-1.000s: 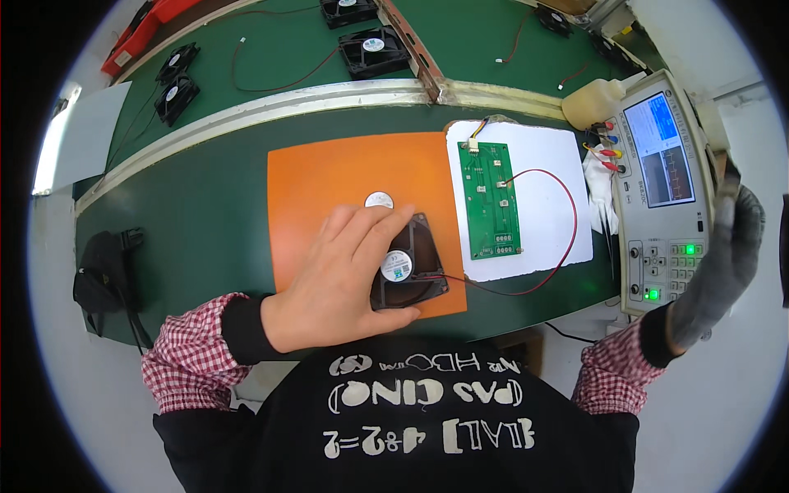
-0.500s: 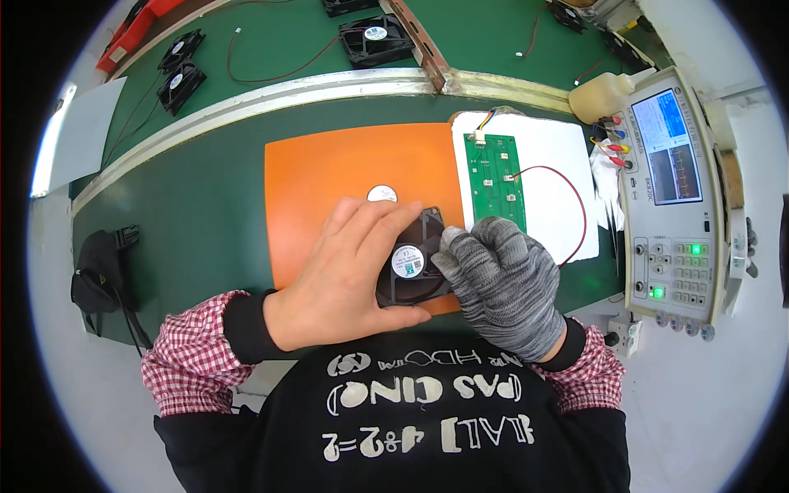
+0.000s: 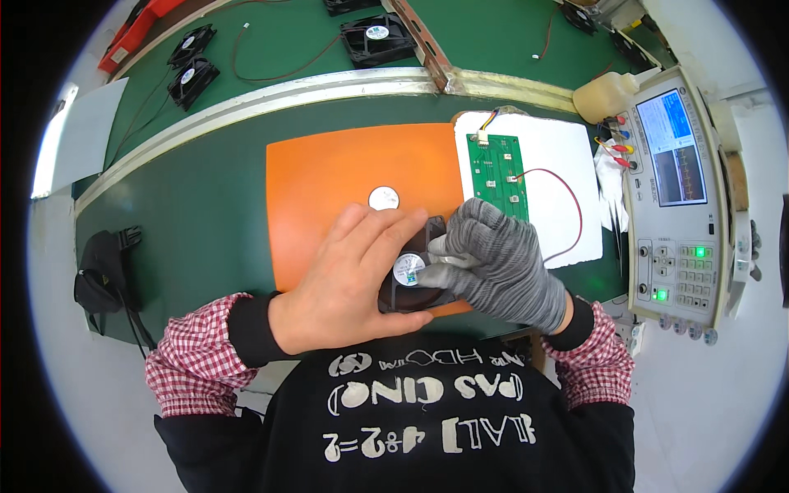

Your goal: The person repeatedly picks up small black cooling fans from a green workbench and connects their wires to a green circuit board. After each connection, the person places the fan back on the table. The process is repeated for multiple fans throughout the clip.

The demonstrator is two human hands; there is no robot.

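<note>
On the orange mat (image 3: 329, 172) lies a square black cooling fan (image 3: 407, 300) with a round white label at its hub. My bare left hand (image 3: 341, 283) curls around the fan's left side, fingers over the top edge and thumb along the bottom. My right hand (image 3: 505, 267), in a grey knitted glove, has its thumb and forefinger drawn together over the right part of the hub, touching the label. What they pinch, if anything, I cannot make out. A round white disc (image 3: 384, 198) rests on the mat just above my left fingers.
A green circuit board (image 3: 493, 168) sits on a white pad (image 3: 555, 140); a red wire (image 3: 581, 205) loops from it toward my right hand. On the right stands a bench instrument (image 3: 678, 205) beside a plastic bottle (image 3: 604, 97). Several fans (image 3: 378, 41) lie beyond the white rail (image 3: 329, 86).
My right hand has shifted up and left, from the fan's right edge onto its hub label, now covering the circuit board's lower end. My left hand keeps its hold on the fan.
</note>
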